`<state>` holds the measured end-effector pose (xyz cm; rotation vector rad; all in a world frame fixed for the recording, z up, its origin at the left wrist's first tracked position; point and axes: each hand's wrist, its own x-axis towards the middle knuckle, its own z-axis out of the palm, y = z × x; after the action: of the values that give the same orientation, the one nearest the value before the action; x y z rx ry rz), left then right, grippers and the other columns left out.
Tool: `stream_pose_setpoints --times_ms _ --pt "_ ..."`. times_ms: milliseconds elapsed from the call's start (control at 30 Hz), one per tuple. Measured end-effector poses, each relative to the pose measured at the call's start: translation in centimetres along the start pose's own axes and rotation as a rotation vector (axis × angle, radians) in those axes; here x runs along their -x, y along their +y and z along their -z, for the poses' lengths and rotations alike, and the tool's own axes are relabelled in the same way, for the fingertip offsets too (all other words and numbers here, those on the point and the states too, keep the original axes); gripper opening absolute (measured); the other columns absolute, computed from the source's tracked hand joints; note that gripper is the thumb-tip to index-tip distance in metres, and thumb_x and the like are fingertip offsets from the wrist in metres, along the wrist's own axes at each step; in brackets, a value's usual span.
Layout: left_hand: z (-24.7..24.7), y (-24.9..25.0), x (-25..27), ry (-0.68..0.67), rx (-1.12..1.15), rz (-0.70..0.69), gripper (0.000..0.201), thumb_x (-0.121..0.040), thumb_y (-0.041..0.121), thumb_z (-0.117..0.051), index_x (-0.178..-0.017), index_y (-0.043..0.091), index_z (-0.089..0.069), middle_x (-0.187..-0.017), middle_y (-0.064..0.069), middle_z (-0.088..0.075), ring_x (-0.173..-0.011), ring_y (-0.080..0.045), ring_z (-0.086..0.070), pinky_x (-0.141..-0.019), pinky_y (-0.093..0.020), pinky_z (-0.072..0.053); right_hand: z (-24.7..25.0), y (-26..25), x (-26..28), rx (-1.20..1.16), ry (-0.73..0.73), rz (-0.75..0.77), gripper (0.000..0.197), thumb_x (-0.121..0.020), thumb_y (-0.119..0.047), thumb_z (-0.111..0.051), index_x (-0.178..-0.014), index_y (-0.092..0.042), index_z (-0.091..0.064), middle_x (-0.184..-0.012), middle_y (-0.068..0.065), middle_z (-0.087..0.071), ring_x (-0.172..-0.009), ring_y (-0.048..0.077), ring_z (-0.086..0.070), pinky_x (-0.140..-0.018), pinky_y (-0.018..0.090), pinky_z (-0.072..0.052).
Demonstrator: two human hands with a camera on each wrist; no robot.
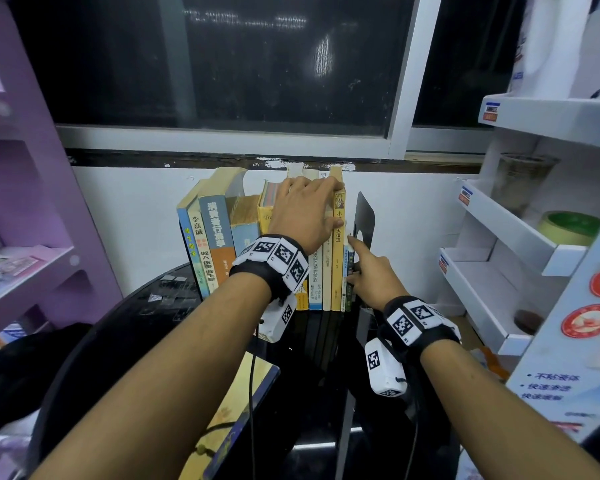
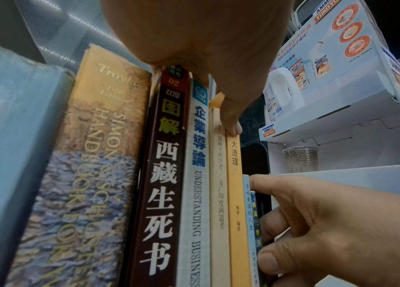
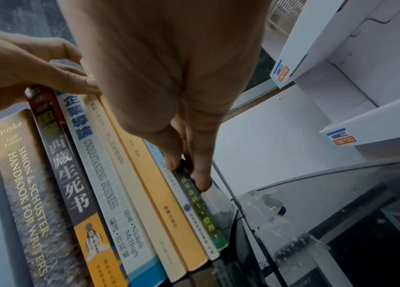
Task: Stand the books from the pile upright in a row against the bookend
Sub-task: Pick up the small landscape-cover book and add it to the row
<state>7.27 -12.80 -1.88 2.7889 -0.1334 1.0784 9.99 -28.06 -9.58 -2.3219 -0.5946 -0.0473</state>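
Observation:
A row of upright books (image 1: pixel 312 271) stands on the black glass table (image 1: pixel 146 306), ending at a black metal bookend (image 1: pixel 366 216) on the right. My left hand (image 1: pixel 326 206) lies over the tops of the tall books and grips the orange book (image 2: pixel 234 194), thumb on its spine. My right hand (image 1: pixel 352 261) pinches a short thin green book (image 3: pixel 201 211) between thumb and index finger, right beside the bookend. A pale blue short book (image 2: pixel 247 213) stands between the green one and the orange one. One more book (image 1: pixel 232 420) lies flat near the table's front edge.
Several more books (image 1: pixel 212 237) lean at the left end of the row. A purple shelf unit (image 1: pixel 21 202) stands at the left and a white display rack (image 1: pixel 520 237) at the right. The white wall and a dark window are just behind the books.

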Motion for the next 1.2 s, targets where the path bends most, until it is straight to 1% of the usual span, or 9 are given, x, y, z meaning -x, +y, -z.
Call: stream_pose_setpoints --times_ms 233,367,467,633,733,900,1000,1133,1200 --pt "0.0 0.0 0.0 -0.003 0.003 0.002 0.048 -0.083 0.045 -0.065 -0.125 0.031 -0.047 -0.129 0.008 -0.058 -0.116 -0.018 -0.045 -0.104 -0.035 -0.025 -0.3 0.2 -0.1 0.001 0.008 -0.004 0.064 -0.096 -0.005 -0.051 -0.148 -0.03 -0.023 -0.12 0.014 -0.061 -0.098 0.025 -0.068 -0.082 0.038 -0.059" --pt "0.0 0.0 0.1 0.005 0.0 0.001 0.048 -0.083 0.045 -0.065 -0.124 0.03 -0.047 -0.128 0.007 -0.059 -0.117 -0.018 -0.045 -0.103 -0.034 -0.024 -0.4 0.4 -0.1 0.014 0.011 -0.013 0.065 -0.095 -0.006 -0.053 -0.147 -0.03 -0.023 -0.12 0.014 -0.062 -0.1 0.027 -0.067 -0.084 0.042 -0.058" --pt "0.1 0.1 0.1 0.01 -0.002 0.001 0.047 -0.083 0.045 -0.065 -0.124 0.031 -0.047 -0.128 0.007 -0.059 -0.117 -0.018 -0.045 -0.103 -0.034 -0.024 -0.4 0.3 0.0 0.014 0.012 -0.006 0.065 -0.095 -0.006 -0.054 -0.147 -0.029 -0.023 -0.121 0.014 -0.062 -0.101 0.027 -0.068 -0.084 0.042 -0.058" --pt "0.1 0.1 0.1 0.008 0.002 0.0 0.048 -0.083 0.046 -0.064 -0.125 0.031 -0.046 -0.129 0.007 -0.058 -0.118 -0.018 -0.045 -0.104 -0.035 -0.024 -0.5 0.4 -0.1 0.051 -0.002 0.004 0.067 -0.095 -0.009 -0.054 -0.147 -0.03 -0.019 -0.123 0.014 -0.062 -0.102 0.026 -0.067 -0.084 0.043 -0.058" --pt "0.1 0.1 0.2 0.013 -0.002 -0.008 0.049 -0.083 0.046 -0.064 -0.127 0.03 -0.047 -0.129 0.007 -0.059 -0.118 -0.019 -0.045 -0.104 -0.035 -0.024 -0.5 0.4 0.1 0.041 0.005 0.005 0.068 -0.095 -0.008 -0.053 -0.149 -0.03 -0.017 -0.124 0.013 -0.062 -0.104 0.027 -0.067 -0.087 0.042 -0.057" --pt "0.3 0.1 0.2 -0.007 -0.004 -0.028 0.051 -0.084 0.046 -0.062 -0.129 0.03 -0.045 -0.131 0.007 -0.057 -0.12 -0.02 -0.044 -0.105 -0.036 -0.024 -0.7 0.5 0.3 0.035 0.005 -0.01 0.068 -0.094 -0.008 -0.053 -0.149 -0.028 -0.019 -0.123 0.014 -0.063 -0.104 0.027 -0.067 -0.09 0.041 -0.055" --pt "0.6 -0.1 0.3 -0.028 0.006 -0.052 0.054 -0.084 0.045 -0.061 -0.133 0.03 -0.042 -0.134 0.006 -0.054 -0.124 -0.019 -0.042 -0.109 -0.038 -0.023 -0.5 0.2 0.6 0.025 -0.012 -0.007 0.07 -0.093 -0.01 -0.055 -0.15 -0.027 -0.017 -0.126 0.011 -0.062 -0.105 0.026 -0.066 -0.09 0.036 -0.055" --pt "0.7 -0.6 1.0 -0.02 0.083 -0.09 0.054 -0.085 0.038 -0.061 -0.135 0.03 -0.041 -0.137 0.006 -0.051 -0.13 -0.017 -0.039 -0.114 -0.041 -0.021 -0.4 -0.2 1.4 0.0 -0.036 0.004 0.074 -0.093 -0.011 -0.058 -0.15 -0.025 -0.013 -0.129 0.01 -0.061 -0.109 0.024 -0.064 -0.091 0.034 -0.053" --pt "0.9 -0.9 1.6 -0.001 0.111 -0.118 0.053 -0.084 0.033 -0.062 -0.134 0.028 -0.043 -0.138 0.005 -0.05 -0.131 -0.016 -0.038 -0.114 -0.04 -0.022 -0.3 -0.4 1.8 -0.016 -0.036 0.007 0.075 -0.093 -0.011 -0.058 -0.15 -0.026 -0.011 -0.13 0.009 -0.06 -0.111 0.024 -0.064 -0.09 0.033 -0.052"
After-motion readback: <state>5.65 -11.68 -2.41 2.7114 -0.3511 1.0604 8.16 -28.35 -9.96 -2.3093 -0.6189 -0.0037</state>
